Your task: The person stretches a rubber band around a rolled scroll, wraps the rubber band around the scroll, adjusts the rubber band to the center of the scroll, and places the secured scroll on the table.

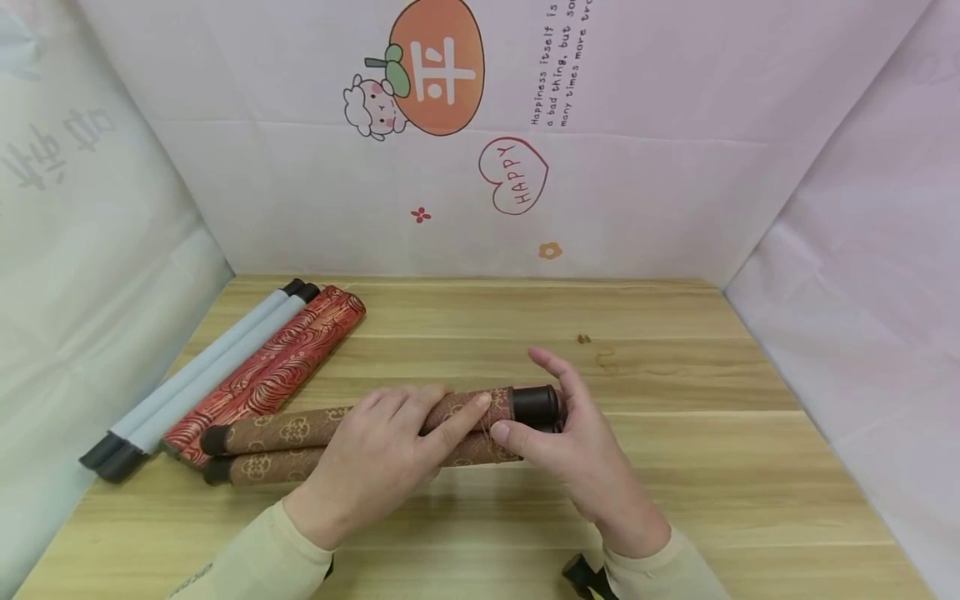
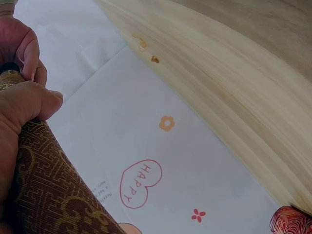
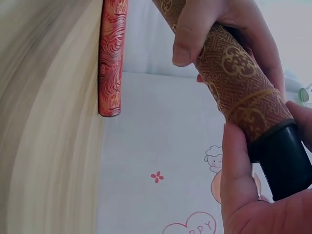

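A brown hanging scroll [image 1: 292,429] with gold patterns and black end knobs is rolled from both sides into two rolls lying side by side. My left hand [image 1: 397,450] grips it around the middle, thumb along the top. At its right end my right hand [image 1: 577,446] holds the rolls beside the black knob [image 1: 534,405], thumb in front and index finger raised. A thin yellowish band [image 3: 251,98] circles the scroll near that knob, close to the right hand's fingertips.
A red swirl-patterned scroll [image 1: 307,342] and a pale blue scroll [image 1: 217,358] with black ends lie at the table's left. A loose yellowish band [image 1: 606,358] and a small brown bit [image 1: 583,339] lie behind the right hand. White cloth walls [image 1: 637,200] enclose the wooden table [image 1: 720,475].
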`<state>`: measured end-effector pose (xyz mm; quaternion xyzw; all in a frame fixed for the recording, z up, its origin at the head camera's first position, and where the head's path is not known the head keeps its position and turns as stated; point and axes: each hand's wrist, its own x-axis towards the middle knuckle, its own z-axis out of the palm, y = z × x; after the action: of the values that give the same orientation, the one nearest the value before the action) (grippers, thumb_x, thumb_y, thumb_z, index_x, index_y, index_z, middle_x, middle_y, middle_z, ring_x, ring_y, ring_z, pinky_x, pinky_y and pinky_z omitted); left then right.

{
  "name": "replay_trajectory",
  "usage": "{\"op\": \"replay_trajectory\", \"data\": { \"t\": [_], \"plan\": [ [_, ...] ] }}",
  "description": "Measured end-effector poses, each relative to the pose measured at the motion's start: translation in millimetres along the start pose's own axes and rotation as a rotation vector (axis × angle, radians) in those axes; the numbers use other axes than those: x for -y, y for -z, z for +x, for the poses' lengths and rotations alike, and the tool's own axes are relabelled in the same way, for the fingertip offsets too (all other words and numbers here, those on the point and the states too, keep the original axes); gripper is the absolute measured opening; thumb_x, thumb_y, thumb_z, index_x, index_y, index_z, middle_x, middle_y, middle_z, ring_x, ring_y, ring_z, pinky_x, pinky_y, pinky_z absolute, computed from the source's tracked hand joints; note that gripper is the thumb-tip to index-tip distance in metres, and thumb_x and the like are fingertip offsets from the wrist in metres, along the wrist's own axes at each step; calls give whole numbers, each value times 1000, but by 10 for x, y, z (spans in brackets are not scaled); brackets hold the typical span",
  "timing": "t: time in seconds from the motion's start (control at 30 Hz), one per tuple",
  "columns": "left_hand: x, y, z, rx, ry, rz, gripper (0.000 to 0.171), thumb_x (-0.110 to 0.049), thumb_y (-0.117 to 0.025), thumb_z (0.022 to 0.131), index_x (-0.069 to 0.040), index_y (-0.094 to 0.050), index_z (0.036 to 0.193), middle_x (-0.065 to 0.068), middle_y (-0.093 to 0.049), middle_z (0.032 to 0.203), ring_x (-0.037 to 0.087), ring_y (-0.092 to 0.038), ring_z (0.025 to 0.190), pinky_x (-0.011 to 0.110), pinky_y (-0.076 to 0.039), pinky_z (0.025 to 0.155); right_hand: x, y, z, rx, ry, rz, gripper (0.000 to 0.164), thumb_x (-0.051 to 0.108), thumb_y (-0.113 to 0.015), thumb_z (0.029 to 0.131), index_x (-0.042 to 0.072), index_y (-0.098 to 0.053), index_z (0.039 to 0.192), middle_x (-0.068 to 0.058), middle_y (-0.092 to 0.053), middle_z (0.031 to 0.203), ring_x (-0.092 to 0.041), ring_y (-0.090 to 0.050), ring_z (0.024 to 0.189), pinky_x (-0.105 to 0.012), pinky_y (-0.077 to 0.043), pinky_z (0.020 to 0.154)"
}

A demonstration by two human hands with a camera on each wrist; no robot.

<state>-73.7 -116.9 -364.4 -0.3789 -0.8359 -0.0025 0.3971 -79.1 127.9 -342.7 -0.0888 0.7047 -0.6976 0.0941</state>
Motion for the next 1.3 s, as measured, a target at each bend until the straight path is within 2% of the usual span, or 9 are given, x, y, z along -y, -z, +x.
{"op": "replay_trajectory", "data": {
  "t": [0.2,0.3,0.47,0.67,0.83,0.97,1.07,1.2,1.3],
  "plan": [
    [-16,-4,-3,47,18,3,76,-24,-71,86,-20,-45,158,12,-65,118,27,-66,77,43,-59,72,-59,-41,-2,-47,-2,90,88,7,-80,87,20,-31,159,-17,-66,120,-28,-68,106,-35,-59,88],
    [-26,-13,7,54,33,-1,88,-29,-81,80,-24,-43,159,12,-66,116,26,-67,78,42,-59,71,-94,-65,-16,-71,-11,146,87,8,-79,88,24,-30,159,-17,-66,122,-27,-69,107,-35,-58,91],
    [-50,-21,25,57,62,-20,88,-29,-84,80,-31,-44,158,13,-67,113,27,-68,78,42,-59,67,-158,-138,-35,-121,-2,232,88,5,-79,88,25,-30,158,-21,-63,127,-29,-69,110,-36,-59,92],
    [-67,-8,20,72,82,-43,102,-30,-91,65,-28,-46,157,13,-65,115,28,-67,80,43,-58,69,-236,-236,-53,-177,32,276,92,-1,-80,85,20,-29,159,-21,-59,133,-30,-67,113,-35,-59,92],
    [-69,-9,22,58,82,-63,99,-30,-92,65,-22,-49,154,14,-64,112,27,-66,80,43,-59,72,-301,-287,-61,-178,47,318,81,-5,-78,85,16,-37,152,-17,-60,130,-26,-67,109,-37,-61,90],
    [-71,-9,26,39,83,-67,96,-30,-92,66,-18,-50,151,14,-65,113,29,-68,81,44,-59,73,-328,-328,-65,-136,70,341,59,-5,-76,87,7,-50,138,-17,-65,122,-23,-70,105,-42,-62,90],
    [-80,-12,35,32,93,-81,92,-29,-91,68,-15,-50,149,13,-66,114,28,-68,81,44,-59,71,-344,-368,-79,-106,48,363,47,-3,-75,90,1,-55,133,-15,-68,121,-23,-71,105,-43,-61,91],
    [-100,-19,54,20,107,-105,87,-26,-89,69,-11,-52,146,12,-66,115,27,-68,82,43,-60,73,-359,-436,-120,-88,-12,400,44,4,-71,95,-1,-55,136,-13,-68,125,-24,-71,109,-40,-62,91],
    [-115,-20,64,11,114,-109,84,-24,-88,69,-9,-53,144,13,-66,115,27,-69,83,42,-60,73,-359,-477,-137,-68,-13,412,44,8,-68,99,-3,-53,138,-14,-67,128,-25,-70,113,-39,-61,92]
  ]
}}
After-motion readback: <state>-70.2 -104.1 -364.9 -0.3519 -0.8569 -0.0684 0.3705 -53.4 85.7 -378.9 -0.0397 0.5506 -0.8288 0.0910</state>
